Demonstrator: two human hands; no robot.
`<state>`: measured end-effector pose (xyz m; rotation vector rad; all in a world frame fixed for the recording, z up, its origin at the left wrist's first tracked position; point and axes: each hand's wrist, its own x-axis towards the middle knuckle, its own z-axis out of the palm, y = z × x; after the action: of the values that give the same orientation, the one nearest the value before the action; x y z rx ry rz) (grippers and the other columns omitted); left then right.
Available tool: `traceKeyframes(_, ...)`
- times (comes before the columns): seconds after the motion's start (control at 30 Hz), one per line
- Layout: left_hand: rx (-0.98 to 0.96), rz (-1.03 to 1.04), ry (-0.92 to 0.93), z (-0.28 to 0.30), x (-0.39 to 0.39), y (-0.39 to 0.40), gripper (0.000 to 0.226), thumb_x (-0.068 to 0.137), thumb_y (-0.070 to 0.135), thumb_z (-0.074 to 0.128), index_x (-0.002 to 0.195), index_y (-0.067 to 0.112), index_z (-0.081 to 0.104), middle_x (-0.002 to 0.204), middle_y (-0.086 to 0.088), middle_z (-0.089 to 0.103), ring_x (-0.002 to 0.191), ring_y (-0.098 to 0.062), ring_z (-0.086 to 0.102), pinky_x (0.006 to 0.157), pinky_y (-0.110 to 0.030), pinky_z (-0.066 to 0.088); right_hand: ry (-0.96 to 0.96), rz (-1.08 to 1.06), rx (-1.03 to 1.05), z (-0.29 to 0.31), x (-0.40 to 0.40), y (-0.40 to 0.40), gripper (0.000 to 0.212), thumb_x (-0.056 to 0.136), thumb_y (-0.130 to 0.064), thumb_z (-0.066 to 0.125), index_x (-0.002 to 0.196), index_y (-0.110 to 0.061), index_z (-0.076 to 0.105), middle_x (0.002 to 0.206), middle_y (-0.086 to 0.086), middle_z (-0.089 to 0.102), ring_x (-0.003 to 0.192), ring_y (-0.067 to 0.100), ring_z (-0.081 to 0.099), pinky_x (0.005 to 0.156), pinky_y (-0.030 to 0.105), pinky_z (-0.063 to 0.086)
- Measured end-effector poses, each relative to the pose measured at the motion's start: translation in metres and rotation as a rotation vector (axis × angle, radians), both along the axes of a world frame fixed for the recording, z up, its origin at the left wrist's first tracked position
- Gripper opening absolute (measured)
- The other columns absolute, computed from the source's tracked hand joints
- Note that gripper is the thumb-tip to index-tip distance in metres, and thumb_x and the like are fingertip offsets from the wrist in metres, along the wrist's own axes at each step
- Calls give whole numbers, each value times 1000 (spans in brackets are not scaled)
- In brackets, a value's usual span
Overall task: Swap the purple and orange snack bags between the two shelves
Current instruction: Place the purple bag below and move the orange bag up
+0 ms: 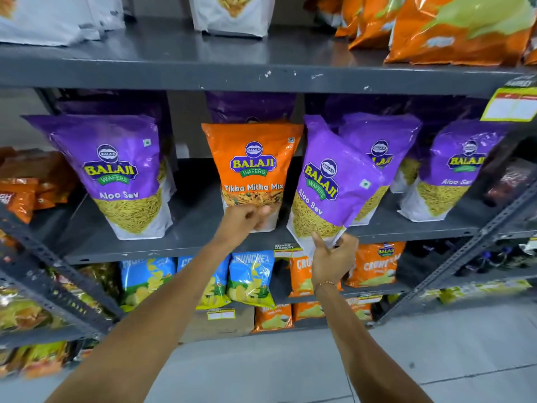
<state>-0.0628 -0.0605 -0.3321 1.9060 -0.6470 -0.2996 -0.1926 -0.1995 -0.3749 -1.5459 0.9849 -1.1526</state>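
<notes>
Our right hand (334,257) pinches the bottom corner of a purple bag (331,181), tipped out past the shelf (174,245) edge, maybe to lift it away. Our left hand (247,218) grips the bottom of the orange bag (252,158), standing on that shelf among purple ones.

We see bare middle shelf (197,210) between the left purple bag (116,170) and the orange bag (252,170), open enough to reach through. Right of the orange bag the tilted purple bag (328,181) nearly touches it, closing that gap. More purple bags (453,167) crowd the right side. The upper shelf (162,50) lies bare between the white bag (232,13) and orange bags (453,27) (its edge overhangs the row below).
</notes>
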Motion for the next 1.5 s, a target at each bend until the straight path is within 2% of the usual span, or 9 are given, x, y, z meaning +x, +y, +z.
traceKeyframes(0.17, 234, 137, -79, -19, 33, 43, 52, 83, 52, 56, 62, 6, 59, 56, -4, 57, 50, -15, 56, 57, -28, 43, 43, -4, -49, -4, 22, 0, 41, 66, -18, 82, 83, 7, 53, 88, 20, 51, 74, 15, 40, 63, 19, 25)
traceKeyframes(0.27, 306, 157, -71, -25, 53, 39, 46, 74, 50, 68, 84, 9, 53, 87, -6, 47, 83, -18, 49, 80, -40, 45, 53, -10, -29, -1, 30, 4, 44, 68, -21, 81, 88, 7, 54, 94, 22, 52, 79, 22, 43, 63, 19, 24)
traceKeyframes(0.33, 255, 96, 97, -21, 54, 33, 71, 67, 46, 77, 117, 11, 42, 117, -3, 39, 114, -16, 40, 102, -39, 39, 70, 4, -25, 0, 36, 4, 47, 69, -22, 80, 94, 7, 53, 99, 24, 52, 83, 25, 44, 64, 19, 24)
traceKeyframes(0.4, 101, 63, 246, -22, 56, 26, 94, 58, 40, 85, 130, 13, 30, 131, 0, 38, 127, -17, 38, 104, -36, 37, 101, 28, -39, 2, 38, 3, 53, 70, -23, 79, 102, 8, 50, 106, 25, 50, 95, 30, 46, 69, 17, 26)
traceKeyframes(0.53, 59, 63, 212, -29, 54, 15, 91, 63, 27, 84, 135, 18, 29, 135, -1, 49, 128, -19, 43, 96, -30, 36, 18, 66, -265, 4, 28, 27, 57, 72, -10, 77, 114, 10, 44, 116, 24, 42, 109, 23, 37, 93, 3, 26)
traceKeyframes(0.67, 75, 182, 128, -33, 56, 16, 80, 63, 26, 84, 129, 14, 42, 134, -8, 56, 125, -25, 50, 92, -28, 37, 93, 461, -362, -1, 34, 47, 38, 83, -8, 65, 116, -3, 49, 116, 12, 51, 111, 18, 47, 97, 36, 43)
traceKeyframes(0.8, 77, 194, 79, -31, 53, 22, 76, 63, 23, 84, 128, 11, 46, 130, -12, 60, 122, -28, 53, 93, -30, 39, 317, 668, -187, 2, 75, 29, 80, 76, -12, 72, 140, -3, 25, 143, 17, 42, 133, 30, 39, 110, 45, 35)
traceKeyframes(1.17, 107, 175, 19, -28, 35, 60, 79, 64, 19, 83, 131, 14, 42, 129, -9, 60, 118, -25, 54, 92, -31, 40, 471, 839, -196, 4, 82, 23, 57, 79, -18, 72, 118, -1, 35, 121, 18, 60, 109, 33, 58, 76, 27, 40)
traceKeyframes(1.5, 93, 187, -124, 12, -6, 99, 82, 66, 22, 81, 136, 12, 38, 124, -11, 64, 113, -27, 59, 84, -28, 44, 265, 867, -190, 34, 49, 50, 70, 69, -22, 81, 126, -9, 43, 120, 9, 63, 110, 23, 59, 92, 38, 50)
